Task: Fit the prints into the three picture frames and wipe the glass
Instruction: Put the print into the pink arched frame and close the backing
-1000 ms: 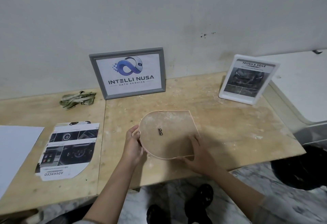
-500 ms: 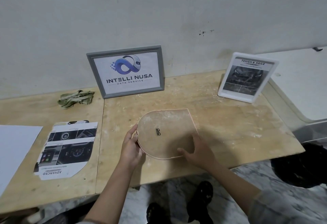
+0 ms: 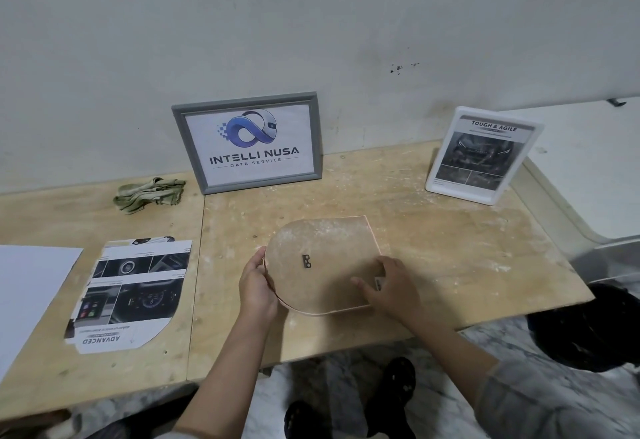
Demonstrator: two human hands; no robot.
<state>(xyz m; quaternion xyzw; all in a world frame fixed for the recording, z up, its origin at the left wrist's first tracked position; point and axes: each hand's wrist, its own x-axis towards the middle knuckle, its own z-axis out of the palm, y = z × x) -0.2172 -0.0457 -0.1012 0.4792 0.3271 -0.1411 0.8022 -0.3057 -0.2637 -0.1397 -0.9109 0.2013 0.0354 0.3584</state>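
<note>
An arch-shaped picture frame (image 3: 322,258) lies face down on the wooden table, its brown backing and small black hanger up. My left hand (image 3: 256,286) grips its rounded left edge. My right hand (image 3: 389,286) rests on its right side, fingers curled at a small tab there. A print cut to the same arch shape (image 3: 131,295) lies flat to the left. A grey frame holding a logo print (image 3: 247,142) leans on the wall. A white frame with a dark print (image 3: 483,154) stands at the right. A crumpled green cloth (image 3: 149,194) lies back left.
A white sheet of paper (image 3: 31,293) covers the table's far left. A white surface (image 3: 588,168) adjoins the table on the right. The table's front edge (image 3: 346,355) runs just below the hands, with marble floor, dark shoes and a black object (image 3: 588,327) beneath.
My right hand slid up from the frame's lower right corner onto its right edge. The left hand stayed on the rounded edge. The frame has barely moved.
</note>
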